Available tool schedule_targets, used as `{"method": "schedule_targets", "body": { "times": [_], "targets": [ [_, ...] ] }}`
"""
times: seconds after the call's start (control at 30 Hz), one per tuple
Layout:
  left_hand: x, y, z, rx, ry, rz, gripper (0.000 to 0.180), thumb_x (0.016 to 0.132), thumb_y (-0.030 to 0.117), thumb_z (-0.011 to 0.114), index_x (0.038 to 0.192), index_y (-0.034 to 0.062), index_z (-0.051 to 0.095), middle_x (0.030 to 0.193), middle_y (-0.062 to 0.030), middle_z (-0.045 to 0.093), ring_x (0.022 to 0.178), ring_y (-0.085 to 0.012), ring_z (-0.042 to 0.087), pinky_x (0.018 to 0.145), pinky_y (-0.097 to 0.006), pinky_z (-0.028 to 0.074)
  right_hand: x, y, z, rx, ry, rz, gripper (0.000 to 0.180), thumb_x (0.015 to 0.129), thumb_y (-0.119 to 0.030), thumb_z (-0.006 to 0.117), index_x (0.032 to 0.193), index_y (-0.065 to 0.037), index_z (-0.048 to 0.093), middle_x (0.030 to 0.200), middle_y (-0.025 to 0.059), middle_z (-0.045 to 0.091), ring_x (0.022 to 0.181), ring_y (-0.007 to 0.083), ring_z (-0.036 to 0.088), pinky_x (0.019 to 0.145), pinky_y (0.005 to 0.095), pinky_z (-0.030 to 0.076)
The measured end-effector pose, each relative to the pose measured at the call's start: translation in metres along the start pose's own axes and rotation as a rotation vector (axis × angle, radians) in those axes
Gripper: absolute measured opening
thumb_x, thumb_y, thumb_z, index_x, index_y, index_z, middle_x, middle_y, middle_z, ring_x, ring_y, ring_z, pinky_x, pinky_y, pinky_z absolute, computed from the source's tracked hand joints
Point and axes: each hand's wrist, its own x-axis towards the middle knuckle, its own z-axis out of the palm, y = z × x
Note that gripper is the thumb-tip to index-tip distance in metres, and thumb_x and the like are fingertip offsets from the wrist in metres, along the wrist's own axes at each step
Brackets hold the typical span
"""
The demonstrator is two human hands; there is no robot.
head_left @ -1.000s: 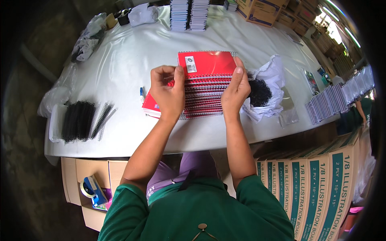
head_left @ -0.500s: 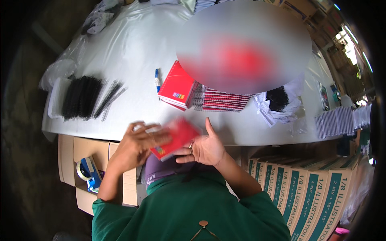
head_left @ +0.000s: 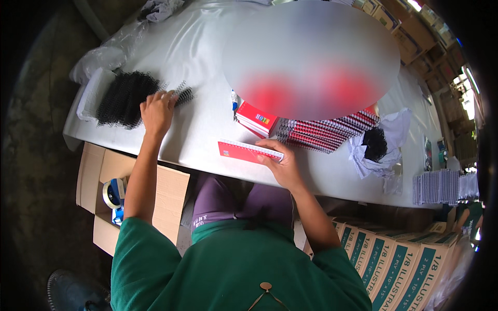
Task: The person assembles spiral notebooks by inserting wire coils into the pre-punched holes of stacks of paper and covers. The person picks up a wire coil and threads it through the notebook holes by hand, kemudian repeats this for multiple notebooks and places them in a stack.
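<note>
While the right hand is holding a red notebook over the near part of the desk in the head view, its fingers are pinching the notebook's right end, with the thumb lying on the near side and the other fingers on the far side. The notebook is slanting slightly down to the right, its pale long edge facing upward, and whether it is touching the desk one cannot tell. The left hand is resting at the right side of a mass of black coils, its fingers bending over the coil ends; whether they are pinching a coil one cannot tell, as the hand is covering that spot. Beyond the held notebook, a stack of red notebooks is standing just left of a row of coil-bound red notebooks, and a blue-and-white pen is lying beside that stack. The area behind these is showing only as a blur. Farther right, a crumpled white wrapping is lying around a clump of black coils. Below the desk's edge, an open cardboard box is holding a tape dispenser on the left, while green-banded cartons are standing in a row on the right
</note>
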Motion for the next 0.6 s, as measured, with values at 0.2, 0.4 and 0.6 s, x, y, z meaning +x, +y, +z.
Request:
{"method": "schedule_targets", "body": {
  "times": [0.2, 0.4, 0.6],
  "targets": [
    [-0.008, 0.049, -0.069, -0.853, -0.428, -0.116, 0.034, 0.088, 0.018, 0.045, 0.118, 0.006, 0.053, 0.099, -0.019, 0.061, 0.091, -0.0308, 0.058, 0.081, -0.035, 0.043, 0.003, 0.009, -0.01, 0.121, -0.008, -0.075, 0.015, 0.081, 0.001, 0.062, 0.096, 0.002, 0.059, 0.1, 0.0101, 0.063, 0.097, 0.0125, 0.057, 0.083, 0.0252, 0.044],
    [-0.057, 0.098, -0.086, -0.778, -0.846, 0.024, 0.047, 0.093, 0.036, 0.041, 0.131, 0.0089, 0.039, 0.068, -0.0178, 0.058, 0.068, -0.031, 0.06, 0.068, -0.037, 0.046, 0.003, 0.019, -0.008, -0.042, -0.09, -0.143, 0.032, 0.086, 0.001, 0.055, 0.118, -0.002, 0.057, 0.115, 0.0084, 0.061, 0.103, 0.0138, 0.056, 0.089, 0.0264, 0.044],
    [-0.054, 0.083, -0.046, -0.895, -0.559, -0.012, 0.047, 0.094, 0.044, 0.041, 0.077, 0.0035, 0.058, 0.057, -0.0098, 0.05, 0.053, -0.0208, 0.05, 0.056, -0.032, 0.041, 0.006, 0.023, -0.013, 0.007, -0.098, -0.111, 0.031, 0.087, 0.002, 0.054, 0.117, -0.003, 0.058, 0.114, 0.0083, 0.061, 0.102, 0.0118, 0.056, 0.089, 0.0254, 0.044]
  ]
}}
